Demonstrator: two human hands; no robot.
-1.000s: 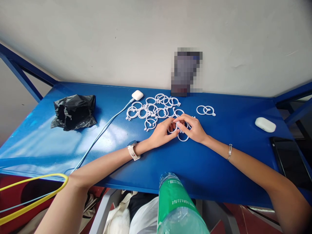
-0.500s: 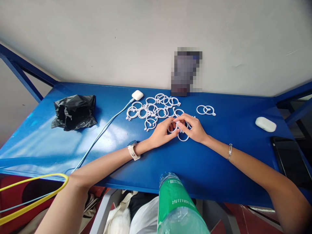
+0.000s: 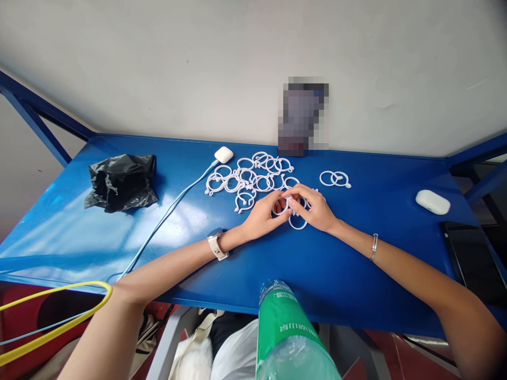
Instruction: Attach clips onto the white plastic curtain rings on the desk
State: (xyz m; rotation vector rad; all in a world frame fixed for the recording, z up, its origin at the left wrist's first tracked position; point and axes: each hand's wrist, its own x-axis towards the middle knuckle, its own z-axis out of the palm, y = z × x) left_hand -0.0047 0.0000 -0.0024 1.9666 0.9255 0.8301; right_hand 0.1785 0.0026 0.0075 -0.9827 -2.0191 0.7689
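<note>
My left hand (image 3: pixel 264 215) and my right hand (image 3: pixel 315 210) meet over the middle of the table, thumbs and fingers closed. Between them is a white curtain ring (image 3: pixel 280 215), gripped from both sides; its small parts are hidden by the fingertips. Below my right hand lies another ring (image 3: pixel 297 228), partly covered by the fingers, and more white ring edges show around that hand. A pile of white curtain rings (image 3: pixel 263 190), several with small eyelets, spreads just beyond my left hand. Two overlapping rings (image 3: pixel 334 184) lie apart to the right.
On the blue table (image 3: pixel 222 285) are a black plastic bag (image 3: pixel 134 182), a white charging case (image 3: pixel 224 154) on a pale cable (image 3: pixel 166 212), another white case (image 3: pixel 432 202) and a dark phone (image 3: pixel 469 258). A green-labelled bottle (image 3: pixel 287 316) rises at the front edge. A blurred upright object (image 3: pixel 299 116) leans on the wall.
</note>
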